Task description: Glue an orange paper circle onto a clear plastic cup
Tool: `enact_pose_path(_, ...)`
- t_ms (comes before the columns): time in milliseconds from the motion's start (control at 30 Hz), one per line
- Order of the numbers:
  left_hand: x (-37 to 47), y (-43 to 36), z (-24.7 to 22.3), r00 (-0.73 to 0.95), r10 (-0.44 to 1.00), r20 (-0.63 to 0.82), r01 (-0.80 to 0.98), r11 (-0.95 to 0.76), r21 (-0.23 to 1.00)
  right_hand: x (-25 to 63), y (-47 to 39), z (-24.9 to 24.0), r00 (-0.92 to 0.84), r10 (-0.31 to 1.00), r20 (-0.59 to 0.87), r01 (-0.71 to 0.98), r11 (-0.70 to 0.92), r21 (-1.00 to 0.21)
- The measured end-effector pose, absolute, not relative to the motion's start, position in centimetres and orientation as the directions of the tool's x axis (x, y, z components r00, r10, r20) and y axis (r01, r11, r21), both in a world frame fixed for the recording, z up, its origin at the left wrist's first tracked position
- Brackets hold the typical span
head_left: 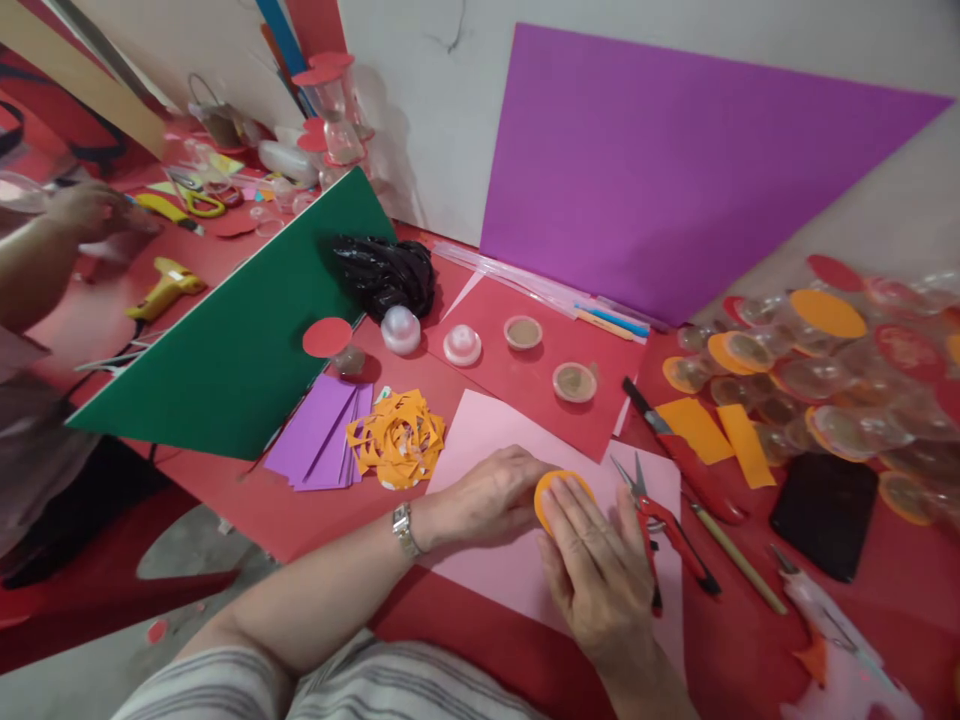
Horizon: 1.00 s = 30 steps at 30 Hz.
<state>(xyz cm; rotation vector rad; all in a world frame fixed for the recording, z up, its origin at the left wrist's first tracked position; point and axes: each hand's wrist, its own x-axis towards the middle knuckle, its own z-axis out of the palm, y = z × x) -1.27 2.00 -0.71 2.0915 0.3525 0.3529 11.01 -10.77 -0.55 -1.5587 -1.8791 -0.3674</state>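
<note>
My right hand (596, 560) presses its flattened fingers on an orange paper disc (559, 490) above the pink sheet (472, 430). My left hand (491, 500), with a watch at its wrist, meets the disc's left edge, its fingers curled and their tips partly hidden. Red-handled snips (671, 535) lie just right of my right hand. Orange paper cutouts (397, 437) are heaped beside purple strips (319, 435) on the left. Two small round cups (523, 333) and a clear domed piece (462, 345) sit on a red sheet (517, 390).
A green board (240, 330) slants at the left, with a black plastic bag (386, 275) by it. Clear cups with orange and red discs (832, 370) crowd the right, near a black phone (825, 515). Beyond the board, another person's hand (90, 210) is near a yellow glue gun (166, 287).
</note>
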Motion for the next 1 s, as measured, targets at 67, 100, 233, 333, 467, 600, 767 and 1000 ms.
enact_pose_path(67, -1.3, 2.0, -0.3, 0.915, 0.389, 0.105, 0.116, -0.504, 0.856, 11.0, -10.8, -0.7, -0.072, 0.766, 0.638, 0.951, 0.246, -0.188)
enact_pose_path(100, -1.3, 1.9, -0.2, 0.914, 0.394, 0.098, 0.124, -0.502, 0.856, 11.0, -10.8, -0.7, -0.068, 0.77, 0.635, 0.951, 0.242, -0.191)
enact_pose_path(233, -1.3, 1.7, -0.2, 0.904, 0.418, 0.094, 0.144, -0.503, 0.852, 11.1, -11.0, -0.6, -0.049, 0.762, 0.646, 0.958, 0.219, -0.186)
enact_pose_path(333, -1.4, 1.6, -0.6, 0.89, 0.442, 0.11, 0.149, -0.512, 0.846, 11.2, -11.1, -0.3, -0.048, 0.75, 0.659, 0.963, 0.211, -0.17)
enact_pose_path(467, -1.5, 1.6, -1.1, 0.883, 0.458, 0.103, 0.174, -0.523, 0.834, 11.2, -10.8, -0.2, -0.06, 0.764, 0.643, 0.958, 0.225, -0.177)
enact_pose_path(600, -1.6, 1.9, -0.5, 0.895, 0.439, 0.086, 0.168, -0.508, 0.845, 11.2, -10.5, -0.4, -0.053, 0.76, 0.647, 0.952, 0.234, -0.196)
enact_pose_path(767, -1.8, 2.4, 0.3, 0.917, 0.39, 0.077, 0.126, -0.469, 0.874, 11.3, -10.6, -0.8, -0.061, 0.754, 0.655, 0.95, 0.245, -0.194)
enact_pose_path(1000, -1.5, 1.6, -0.4, 0.901, 0.423, 0.091, 0.138, -0.481, 0.866, 11.3, -11.1, -0.6, -0.069, 0.742, 0.667, 0.949, 0.254, -0.185)
